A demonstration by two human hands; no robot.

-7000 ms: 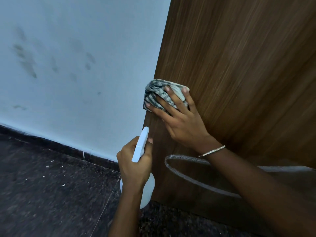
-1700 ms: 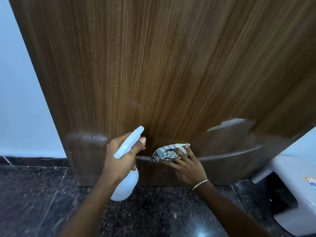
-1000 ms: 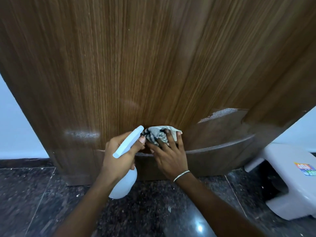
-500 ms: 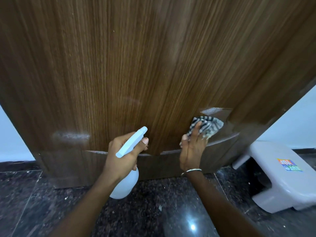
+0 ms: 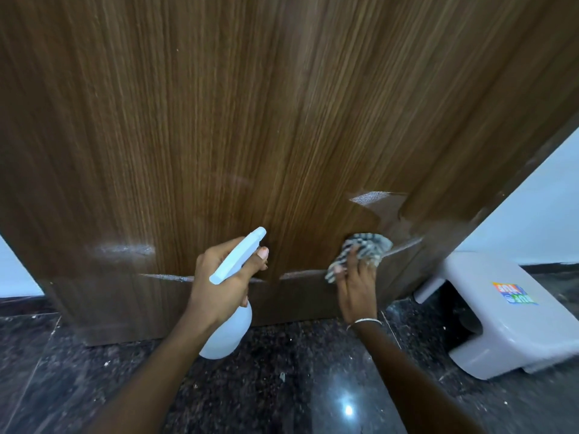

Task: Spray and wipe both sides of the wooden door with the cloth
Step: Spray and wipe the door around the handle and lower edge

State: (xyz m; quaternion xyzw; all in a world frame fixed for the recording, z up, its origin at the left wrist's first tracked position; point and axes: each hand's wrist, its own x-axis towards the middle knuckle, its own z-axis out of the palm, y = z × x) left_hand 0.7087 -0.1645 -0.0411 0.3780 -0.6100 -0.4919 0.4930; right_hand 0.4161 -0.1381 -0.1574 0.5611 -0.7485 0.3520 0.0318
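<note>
Cloth (image 5: 367, 245) has slid lower, partly hidden under the right hand (image 5: 357, 289)

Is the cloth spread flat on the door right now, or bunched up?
Bunched. The cloth is a crumpled wad pressed to the door by the right hand.

We find the wooden door (image 5: 219, 120) filling the view ahead, its bottom edge close above the floor (image 5: 282, 386). The left hand (image 5: 219, 289) holds the spray bottle (image 5: 228, 333) in front of the door's lower part, left of centre. To its right, the right hand (image 5: 357, 292) presses the cloth (image 5: 366, 249) against the door face near the bottom. A step stool (image 5: 501, 308) sits on the floor just right of the door's lower corner, before the wall (image 5: 532, 214).
</note>
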